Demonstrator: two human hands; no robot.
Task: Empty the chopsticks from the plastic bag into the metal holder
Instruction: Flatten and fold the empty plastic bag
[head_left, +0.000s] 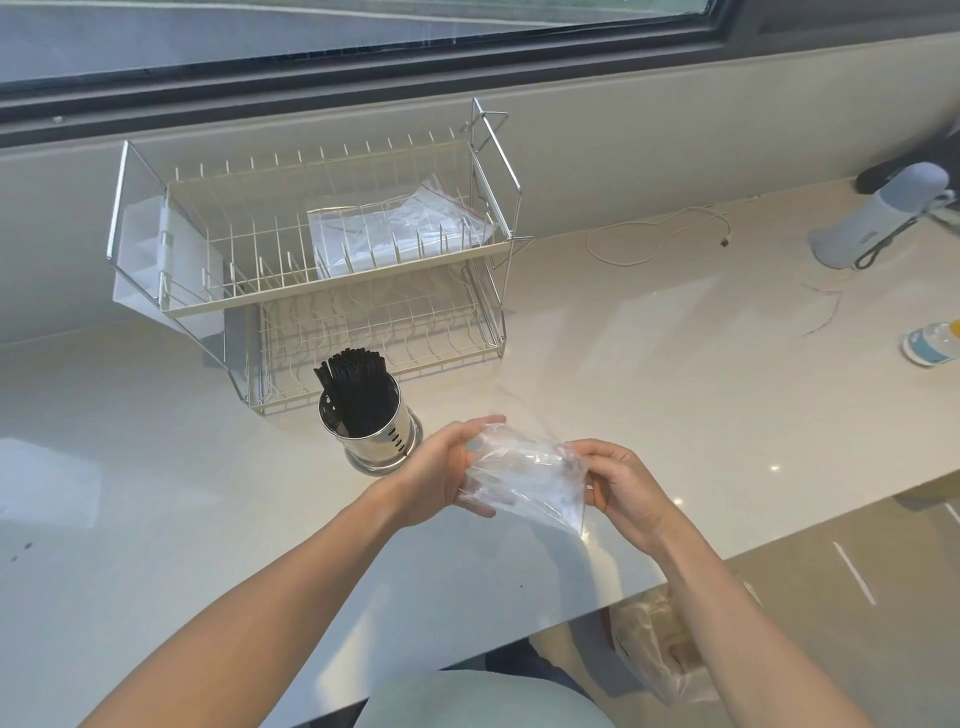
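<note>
The black chopsticks (353, 387) stand bundled in the metal holder (371, 436), their tops fanning above its rim. The holder sits upright on the pale counter (156, 493), just in front of the lower tier of the wire rack (322, 244).

To the right of the holder, both hands hold the clear plastic bag (524, 470) above the counter. The left hand (447, 475) lies along the bag's left edge, fingers curled round it, with the thumb below and the fingertips showing above the plastic. The right hand (623, 491) pinches the bag's right edge, its fingers bent together on the film. The bag looks limp and crumpled; no chopsticks show inside it.

On the rack's upper tier, behind the holder, lies a second bag (400, 223) with a red seal strip. Well to the right of the holder, a white cable (660, 228) loops across the counter, and beyond it a pale blue bottle (883, 218) lies on its side. Another bottle (932, 345) shows at the right edge of the view. Below the counter's near edge, right of the holder, a crumpled sack (654, 649) hangs behind the right forearm.
</note>
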